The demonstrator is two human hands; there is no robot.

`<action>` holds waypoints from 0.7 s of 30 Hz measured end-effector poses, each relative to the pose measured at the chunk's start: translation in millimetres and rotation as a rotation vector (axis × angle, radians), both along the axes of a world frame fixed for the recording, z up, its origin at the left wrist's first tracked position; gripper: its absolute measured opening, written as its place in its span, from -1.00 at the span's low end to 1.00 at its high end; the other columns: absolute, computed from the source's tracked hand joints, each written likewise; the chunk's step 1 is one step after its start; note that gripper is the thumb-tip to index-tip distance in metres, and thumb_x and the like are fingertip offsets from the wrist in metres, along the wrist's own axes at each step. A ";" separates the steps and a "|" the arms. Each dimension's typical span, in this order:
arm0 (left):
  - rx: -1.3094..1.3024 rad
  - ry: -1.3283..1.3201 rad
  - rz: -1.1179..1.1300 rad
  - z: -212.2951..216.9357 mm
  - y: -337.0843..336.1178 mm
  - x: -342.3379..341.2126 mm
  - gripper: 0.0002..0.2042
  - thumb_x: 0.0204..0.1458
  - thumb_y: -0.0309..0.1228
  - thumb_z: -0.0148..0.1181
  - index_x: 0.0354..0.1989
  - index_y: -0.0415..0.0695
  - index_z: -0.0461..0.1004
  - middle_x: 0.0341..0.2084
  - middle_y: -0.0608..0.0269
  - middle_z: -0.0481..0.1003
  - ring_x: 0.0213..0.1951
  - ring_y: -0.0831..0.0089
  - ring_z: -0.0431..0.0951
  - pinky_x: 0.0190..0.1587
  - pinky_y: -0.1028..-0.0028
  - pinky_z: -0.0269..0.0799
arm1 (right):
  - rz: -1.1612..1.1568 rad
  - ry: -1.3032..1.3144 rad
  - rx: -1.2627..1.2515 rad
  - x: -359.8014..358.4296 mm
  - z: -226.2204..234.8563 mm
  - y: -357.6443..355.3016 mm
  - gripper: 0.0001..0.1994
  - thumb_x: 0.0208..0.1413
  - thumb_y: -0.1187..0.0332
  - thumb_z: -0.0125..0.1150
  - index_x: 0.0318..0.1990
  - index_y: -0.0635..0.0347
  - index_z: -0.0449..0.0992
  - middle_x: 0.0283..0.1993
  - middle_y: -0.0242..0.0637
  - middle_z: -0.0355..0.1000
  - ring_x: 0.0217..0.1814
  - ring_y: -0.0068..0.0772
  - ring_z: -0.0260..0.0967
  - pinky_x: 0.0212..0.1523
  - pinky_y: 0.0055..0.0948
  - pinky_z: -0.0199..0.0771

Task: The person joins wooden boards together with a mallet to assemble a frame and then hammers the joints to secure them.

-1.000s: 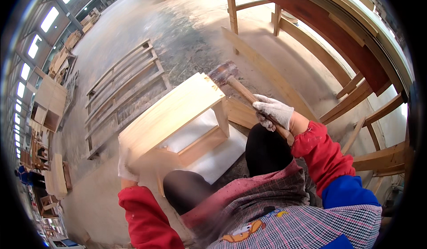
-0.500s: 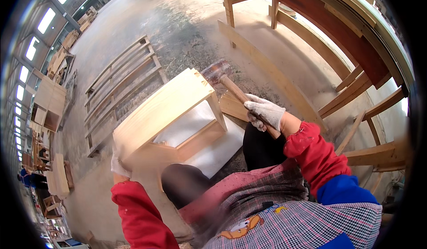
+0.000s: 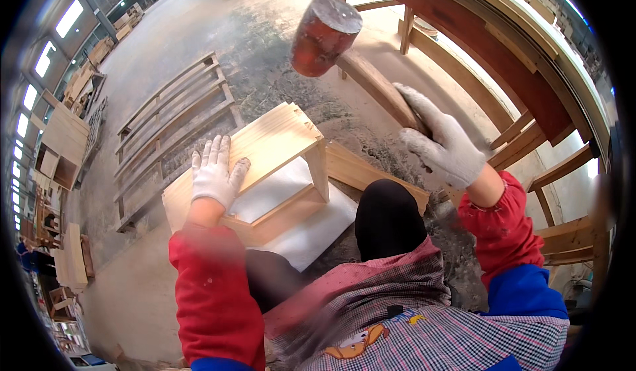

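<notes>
The open-sided wooden box (image 3: 275, 139) lies left and near of the lifted mallet (image 3: 328, 40), its long axis running near left to far right. The left hand (image 3: 215, 172), nearer, rests flat on its top, fingers apart; the right hand (image 3: 450, 149) has its grip clamped around the mallet's handle.

To your left, a slatted wooden pallet (image 3: 169, 138) lies on the floor (image 3: 126, 298); beyond it stands a pale cabinet (image 3: 66, 129), near bright windows (image 3: 69, 18). A red-brown beam (image 3: 477, 30) crosses your upper right.
</notes>
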State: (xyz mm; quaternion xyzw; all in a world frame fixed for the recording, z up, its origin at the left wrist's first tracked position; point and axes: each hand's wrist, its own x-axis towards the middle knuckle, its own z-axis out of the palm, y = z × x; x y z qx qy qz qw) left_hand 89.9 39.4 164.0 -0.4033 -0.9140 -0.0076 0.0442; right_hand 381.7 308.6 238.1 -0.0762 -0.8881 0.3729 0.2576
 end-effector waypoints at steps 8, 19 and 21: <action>-0.029 0.029 0.003 1.4 2.5 4.3 -0.31 0.18 0.07 -0.22 0.37 -0.17 0.02 0.36 0.03 0.04 0.39 0.18 -0.04 0.40 0.17 -0.35 | 0.092 -0.379 0.253 -29.0 -0.7 28.2 -0.46 0.11 0.32 0.14 0.27 0.10 0.22 -0.19 0.08 0.47 -0.16 0.05 0.48 -0.14 -0.24 0.44; -0.005 -0.011 0.027 5.8 -2.9 -1.4 -0.32 0.19 0.06 -0.23 0.36 -0.17 0.03 0.35 0.03 0.05 0.39 0.18 -0.03 0.40 0.18 -0.32 | 0.093 -0.526 0.193 -56.4 4.8 17.2 -0.49 0.11 0.25 0.14 0.23 0.13 0.26 -0.11 0.09 0.47 -0.09 0.06 0.46 -0.02 -0.20 0.42; -0.003 -0.009 0.022 2.6 -6.6 -4.9 -0.29 0.18 0.10 -0.26 0.37 -0.16 0.02 0.35 0.04 0.04 0.39 0.15 -0.03 0.40 0.17 -0.33 | 0.112 -0.372 0.163 -60.5 15.2 13.7 -0.50 0.11 0.23 0.14 0.21 0.15 0.28 -0.09 0.05 0.47 -0.08 0.04 0.47 -0.05 -0.26 0.43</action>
